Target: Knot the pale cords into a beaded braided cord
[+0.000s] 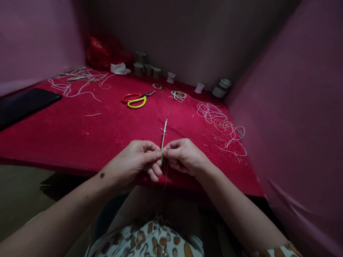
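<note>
"At the near edge of the red table point(104, 135), taking the spot where the hands meet as the clock's centre, what is there?"

"A braided cord point(164, 131). It points to twelve, its whitish knotted part farthest off, its pale green length running back into the fingertips. Thin strands point(165, 178) trail toward six. I can't tell whether the far tip rests on the cloth."

"And the grip?"

"Narrow on both sides. The left hand point(143, 157), at nine, pinches the cord between thumb and forefinger, the other fingers loosely curled below. The right hand point(184, 155), at three, pinches it at about the same height, its remaining fingers tucked under."

"Do the hands touch each other?"

"They're very close; I can't tell."

"What lies around them?"

"Scissors point(137, 100) at eleven, one handle red and one yellow, blades toward two. A small coil of cord point(178, 95) sits between twelve and one, and a loose tangle of pale thread point(218, 117) at two."

"Farther out?"

"Another tangle point(83, 80) between ten and eleven, a dark flat slab point(29, 103) near ten. Along the back, just short of twelve, a cluster of spools point(138, 69); a red plastic bag point(103, 51) at eleven."
</note>
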`<move>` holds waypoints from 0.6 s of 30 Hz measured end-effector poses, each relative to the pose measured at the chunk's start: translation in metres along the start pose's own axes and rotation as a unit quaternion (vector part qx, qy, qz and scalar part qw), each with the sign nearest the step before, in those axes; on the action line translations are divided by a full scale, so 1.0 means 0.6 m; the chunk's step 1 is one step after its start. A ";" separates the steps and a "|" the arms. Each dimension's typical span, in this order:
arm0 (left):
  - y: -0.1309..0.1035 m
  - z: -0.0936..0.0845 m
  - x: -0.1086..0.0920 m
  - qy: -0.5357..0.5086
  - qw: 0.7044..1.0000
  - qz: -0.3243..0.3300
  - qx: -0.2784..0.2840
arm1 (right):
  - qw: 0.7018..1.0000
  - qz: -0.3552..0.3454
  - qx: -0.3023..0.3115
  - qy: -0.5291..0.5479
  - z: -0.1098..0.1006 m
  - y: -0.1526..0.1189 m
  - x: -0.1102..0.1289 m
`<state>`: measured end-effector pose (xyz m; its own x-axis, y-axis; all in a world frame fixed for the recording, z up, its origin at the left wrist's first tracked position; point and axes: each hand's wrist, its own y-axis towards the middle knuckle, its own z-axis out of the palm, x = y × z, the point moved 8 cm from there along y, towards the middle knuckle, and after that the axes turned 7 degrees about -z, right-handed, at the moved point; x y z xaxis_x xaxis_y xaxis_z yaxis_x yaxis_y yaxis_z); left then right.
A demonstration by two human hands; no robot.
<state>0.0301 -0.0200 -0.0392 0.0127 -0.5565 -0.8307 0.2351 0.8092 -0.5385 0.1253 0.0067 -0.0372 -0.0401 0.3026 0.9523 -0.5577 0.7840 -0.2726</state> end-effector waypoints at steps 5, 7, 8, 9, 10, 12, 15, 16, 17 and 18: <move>-0.004 -0.005 0.001 0.019 1.000 0.007 -0.010 | 1.000 -0.007 -0.006 -0.019 0.001 0.002 -0.001; -0.006 -0.004 0.002 0.014 1.000 0.002 0.000 | 1.000 -0.008 -0.006 -0.020 0.002 0.002 0.000; -0.007 -0.002 0.003 0.009 1.000 0.000 0.010 | 1.000 -0.007 -0.006 -0.021 0.003 0.002 0.000; -0.007 0.000 0.003 0.002 1.000 -0.001 0.022 | 1.000 -0.006 -0.006 -0.024 0.003 0.002 0.000; -0.007 0.003 0.004 -0.003 0.999 -0.003 0.033 | 1.000 -0.005 -0.006 -0.027 0.003 0.002 0.000; -0.004 0.007 0.006 -0.008 0.999 -0.005 0.045 | 0.999 -0.003 -0.009 -0.032 0.002 0.002 0.001; 0.001 0.009 0.010 -0.017 0.998 -0.009 0.051 | 0.999 -0.005 -0.015 -0.033 -0.001 0.003 0.001; 0.002 0.009 0.011 -0.020 0.998 -0.010 0.053 | 0.999 -0.006 -0.015 -0.033 -0.002 0.003 0.000; 0.003 0.009 0.011 -0.021 0.998 -0.010 0.053 | 0.999 -0.007 -0.014 -0.034 -0.002 0.002 0.000; 0.003 0.008 0.012 -0.019 0.998 -0.011 0.050 | 0.999 -0.006 -0.013 -0.035 -0.002 0.002 -0.001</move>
<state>0.0352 -0.0234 -0.0455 0.0434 -0.5820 -0.8120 0.3319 0.7750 -0.5377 0.1254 0.0082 -0.0382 -0.0914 0.2544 0.9628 -0.5370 0.8016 -0.2628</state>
